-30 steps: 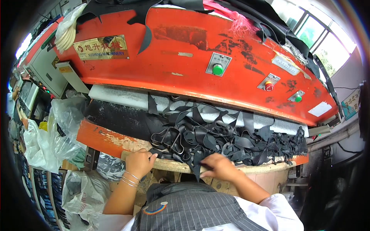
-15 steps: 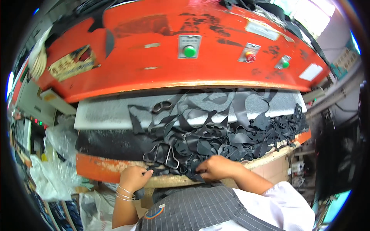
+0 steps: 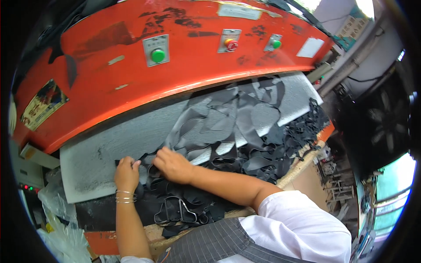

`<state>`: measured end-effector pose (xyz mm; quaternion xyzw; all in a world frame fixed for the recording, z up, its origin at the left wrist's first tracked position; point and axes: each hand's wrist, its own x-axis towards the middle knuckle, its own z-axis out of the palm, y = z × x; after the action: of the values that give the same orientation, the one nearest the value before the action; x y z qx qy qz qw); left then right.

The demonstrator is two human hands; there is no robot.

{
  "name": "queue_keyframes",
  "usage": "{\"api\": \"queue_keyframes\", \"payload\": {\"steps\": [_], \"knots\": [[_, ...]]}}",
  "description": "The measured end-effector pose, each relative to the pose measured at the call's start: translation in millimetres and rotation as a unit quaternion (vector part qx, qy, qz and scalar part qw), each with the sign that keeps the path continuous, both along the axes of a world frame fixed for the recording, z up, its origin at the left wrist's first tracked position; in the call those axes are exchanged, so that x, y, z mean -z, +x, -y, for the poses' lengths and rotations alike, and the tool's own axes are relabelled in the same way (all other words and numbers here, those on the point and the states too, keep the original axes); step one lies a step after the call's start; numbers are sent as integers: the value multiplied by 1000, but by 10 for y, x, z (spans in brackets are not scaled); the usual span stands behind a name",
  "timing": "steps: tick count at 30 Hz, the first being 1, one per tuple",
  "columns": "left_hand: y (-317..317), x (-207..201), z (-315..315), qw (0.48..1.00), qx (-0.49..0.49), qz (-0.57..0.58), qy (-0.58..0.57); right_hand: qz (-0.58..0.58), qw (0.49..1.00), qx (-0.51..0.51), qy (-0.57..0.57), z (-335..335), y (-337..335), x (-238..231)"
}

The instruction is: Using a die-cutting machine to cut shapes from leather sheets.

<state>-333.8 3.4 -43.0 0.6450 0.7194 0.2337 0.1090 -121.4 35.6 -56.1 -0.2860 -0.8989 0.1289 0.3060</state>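
Probably the black scraps (image 3: 252, 125) are light, limp and slightly stretchy, easily tangled; hold is best taken at a broad flat part rather than a thin loop, which could tear. They are spread over the right half of the white pad (image 3: 109, 136) and heaped along its near side, with a metal cutter (image 3: 181, 209) set among them. The left hand (image 3: 126, 174) is half curled over dark material at the pad's near edge; the right hand (image 3: 175, 166) is curled down just right of it. Whether either is gripping cannot be told, the fingertips being mostly hidden. Since half a second ago, both hands have been moved farther in, from the near wooden edge (image 3: 294, 168) to the pad
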Motion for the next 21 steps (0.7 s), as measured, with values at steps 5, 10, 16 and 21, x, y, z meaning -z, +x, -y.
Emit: {"api": "queue_keyframes", "payload": {"steps": [5, 10, 16, 21], "knots": [[-338, 72, -38, 1000, 5, -4, -4, -68, 987, -121, -78, 436, 568, -330], [-1003, 59, -218, 995, -88, -25, 38, -60, 984, -116, -124, 773, 1240, -366], [87, -563, -381, 996, -17, 63, 58, -25, 977, -108, -181, 1017, 1595, -289], [1872, -734, -802, 964, 186, 189, 19, -1, 957, -227, -181, 960, 1746, -450]]}}
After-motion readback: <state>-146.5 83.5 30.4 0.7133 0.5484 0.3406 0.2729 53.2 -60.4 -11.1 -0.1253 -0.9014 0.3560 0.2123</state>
